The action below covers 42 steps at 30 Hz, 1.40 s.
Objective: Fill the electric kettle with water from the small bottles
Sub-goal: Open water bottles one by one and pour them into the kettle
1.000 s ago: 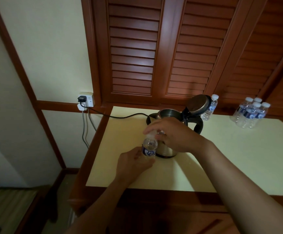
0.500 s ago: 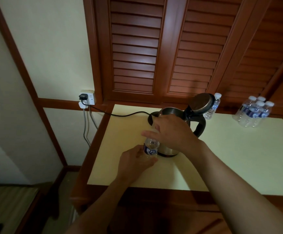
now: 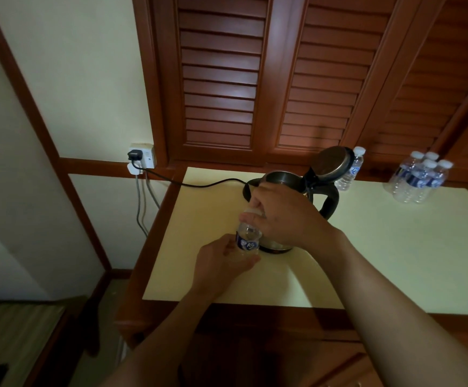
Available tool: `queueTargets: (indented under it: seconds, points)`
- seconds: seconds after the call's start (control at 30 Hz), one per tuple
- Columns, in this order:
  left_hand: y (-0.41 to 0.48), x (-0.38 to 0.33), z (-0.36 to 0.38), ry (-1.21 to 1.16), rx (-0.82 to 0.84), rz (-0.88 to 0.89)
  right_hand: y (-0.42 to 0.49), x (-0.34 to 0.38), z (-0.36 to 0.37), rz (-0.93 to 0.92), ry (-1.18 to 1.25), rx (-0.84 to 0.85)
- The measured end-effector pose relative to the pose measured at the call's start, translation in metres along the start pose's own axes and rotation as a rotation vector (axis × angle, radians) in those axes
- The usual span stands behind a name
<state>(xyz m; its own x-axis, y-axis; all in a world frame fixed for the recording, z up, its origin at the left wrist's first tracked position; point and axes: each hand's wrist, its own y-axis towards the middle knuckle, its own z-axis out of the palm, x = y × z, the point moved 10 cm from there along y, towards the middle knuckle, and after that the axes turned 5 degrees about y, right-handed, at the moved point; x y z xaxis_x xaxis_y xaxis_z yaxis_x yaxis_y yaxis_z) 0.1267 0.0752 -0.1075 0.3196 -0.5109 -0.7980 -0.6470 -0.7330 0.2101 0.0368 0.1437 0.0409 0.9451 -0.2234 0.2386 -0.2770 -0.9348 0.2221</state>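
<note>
a: left hand (image 3: pixel 221 263) is wrapped round the lower body of the small clear plastic bottle with the blue label (image 3: pixel 248 243), fingers curled tight on it, bottle upright. can't tell whether its base touches the pale yellow tabletop (image 3: pixel 395 247).

b: and the right hand (image 3: pixel 280 216) is on top, fingertips pinched together round the white screw cap (image 3: pixel 253 211).

a: the bottle's in the left half of the tabletop, just in front of the round steel electric kettle with the black handle (image 3: pixel 283 178), on the front-edge side of it.

b: the kettle's hinged lid (image 3: pixel 332 162) stands tipped open, and its black cord (image 3: pixel 199 184) runs off the left edge to the white wall socket (image 3: pixel 144 157).

a: behind the kettle, by the back edge, there's one more clear capped bottle (image 3: pixel 351 170). further right along that edge sits a huddle of capped bottles (image 3: pixel 420 181), well apart from both hands.
</note>
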Motion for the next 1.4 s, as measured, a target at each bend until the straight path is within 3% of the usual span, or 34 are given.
queueTargets:
  seconds: [0.17, 0.33, 0.57, 0.73, 1.0, 1.17, 1.23, 1.33, 1.4]
  points:
    - [0.000, 0.001, -0.001, 0.008, -0.018, 0.006, -0.005, 0.000, -0.001, 0.024, 0.014, -0.062]
    - [-0.005, -0.001, -0.009, 0.051, -0.086, 0.018, -0.039, -0.024, 0.018, 0.110, 0.447, -0.160]
    - [-0.023, -0.035, 0.007, 0.021, -0.138, 0.066, -0.099, -0.067, 0.043, 0.215, 0.666, -0.120]
    - [-0.019, -0.095, 0.061, -0.029, 0.011, 0.206, -0.130, -0.125, 0.020, 0.332, 0.763, -0.277]
    - [-0.001, -0.183, 0.183, -0.044, 0.286, 0.271, -0.192, -0.253, -0.012, 0.458, 0.714, -0.414]
    - [0.024, -0.205, 0.274, 0.221, 0.511, 0.265, -0.224, -0.346, -0.024, 0.548, 0.676, -0.479]
    - [0.043, -0.202, 0.293, 0.372, 0.473, 0.243, -0.233, -0.381, -0.026, 0.597, 0.648, -0.503]
    - [0.074, -0.204, 0.302, 0.476, 0.281, 0.241, -0.245, -0.429, -0.031, 0.660, 0.614, -0.557]
    - [0.086, -0.195, 0.319, 0.630, 0.308, 0.241, -0.252, -0.457, -0.034, 0.696, 0.620, -0.600]
